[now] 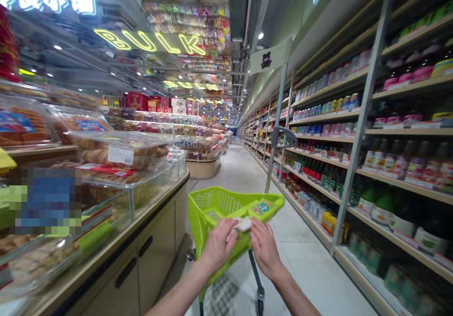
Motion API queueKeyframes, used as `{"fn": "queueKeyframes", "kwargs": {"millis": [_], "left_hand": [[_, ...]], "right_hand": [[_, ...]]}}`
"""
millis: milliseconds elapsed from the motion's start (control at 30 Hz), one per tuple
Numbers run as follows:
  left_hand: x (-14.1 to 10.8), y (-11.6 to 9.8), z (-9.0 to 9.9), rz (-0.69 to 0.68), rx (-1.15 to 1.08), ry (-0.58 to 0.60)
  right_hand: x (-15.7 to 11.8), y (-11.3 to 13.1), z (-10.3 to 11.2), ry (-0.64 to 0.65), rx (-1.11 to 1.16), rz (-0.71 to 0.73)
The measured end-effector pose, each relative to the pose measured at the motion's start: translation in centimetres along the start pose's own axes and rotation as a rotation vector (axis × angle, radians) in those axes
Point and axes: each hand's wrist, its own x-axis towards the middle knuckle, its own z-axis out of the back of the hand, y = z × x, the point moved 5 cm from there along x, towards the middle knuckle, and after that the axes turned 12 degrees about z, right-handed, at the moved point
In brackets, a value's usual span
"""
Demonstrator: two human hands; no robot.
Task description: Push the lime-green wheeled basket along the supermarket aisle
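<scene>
My left hand (221, 243) is closed, its fingertips pinching one end of a small crumpled white cloth (243, 223). On the other side, my right hand (265, 249) pinches the opposite end. The cloth lies against the near handle side of a lime-green shopping cart (203, 221); whether it wraps around the handle I cannot tell. A round sticker (263, 207) shows on the cart just beyond my fingers. The cart's basket is partly hidden by my hands and wrists. A grey pole (279, 103) with a small bear flag (266, 61) rises from the cart's right side.
To the left runs a display counter (155, 221) with clear boxes of baked goods (118, 153). Shelves of bottles and cans (354, 170) line the right. A tiled aisle (231, 165) stretches ahead between them, past bulk displays (201, 165).
</scene>
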Motion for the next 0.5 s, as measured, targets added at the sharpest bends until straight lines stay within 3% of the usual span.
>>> {"fn": "queueKeyframes", "kwargs": {"millis": [167, 267, 400, 500], "left_hand": [[-1.3, -3.0, -1.5, -0.131, -0.013, 0.070], [-1.9, -2.1, -2.1, -0.180, -0.017, 0.104], [-2.2, 1.1, -3.0, 0.017, -0.049, -0.026], [-2.5, 0.0, -4.8, 0.031, -0.092, -0.036]], "right_hand": [[-2.7, -1.9, 1.7, -0.084, -0.032, -0.056], [-3.9, -2.6, 3.4, -0.092, -0.051, -0.107], [-4.9, -2.5, 5.1, -0.102, -0.060, -0.217], [-5.2, -1.9, 5.3, -0.112, -0.069, -0.223]]}}
